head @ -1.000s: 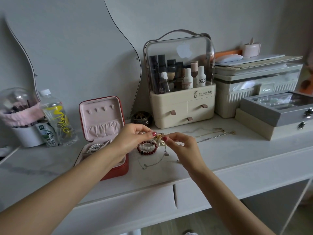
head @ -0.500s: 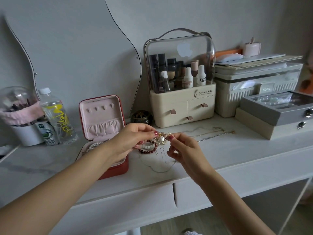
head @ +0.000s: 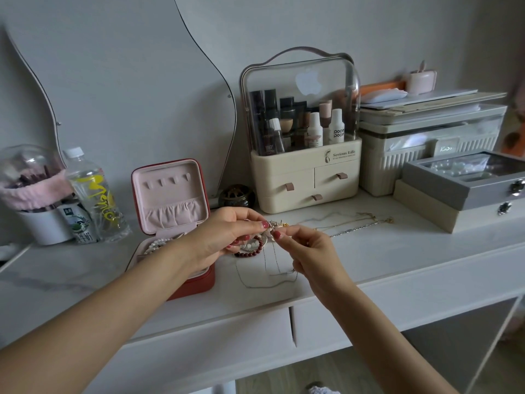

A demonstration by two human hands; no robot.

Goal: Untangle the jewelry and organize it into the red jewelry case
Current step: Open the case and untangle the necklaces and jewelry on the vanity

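The fingers (head: 262,225) of the left hand (head: 224,237) and the fingers (head: 279,234) of the right hand (head: 315,255) meet above the worktop (head: 397,251), and both pinch the same small tangle of jewelry (head: 275,225), a gold and silver knot held between the two thumbs and forefingers. From this knot thin silver chains (head: 270,268) hang down and lie in loops on the worktop, under the right hand. Just below the left fingers a dark red bead bracelet (head: 251,250) lies on the worktop, with some pale beads inside its ring

To the left of the hands stands the red jewelry case (head: 199,280), open, its pink lid (head: 170,194) upright. In the lower part lies a pearl strand (head: 156,245); the left wrist covers most of this part, so its compartments are hard to make out. To the right of the hands, more thin necklaces (head: 355,223) are stretched out on the worktop, apart from the knot

Farther back is a cream cosmetics organizer (head: 306,177) with a clear dome, bottles inside and three small drawers. At the far right a grey box (head: 466,180) with a glass top shows pearls inside, cut by the frame edge. At the far left a clear water bottle (head: 93,194) stands beside a domed holder (head: 28,180) with brushes
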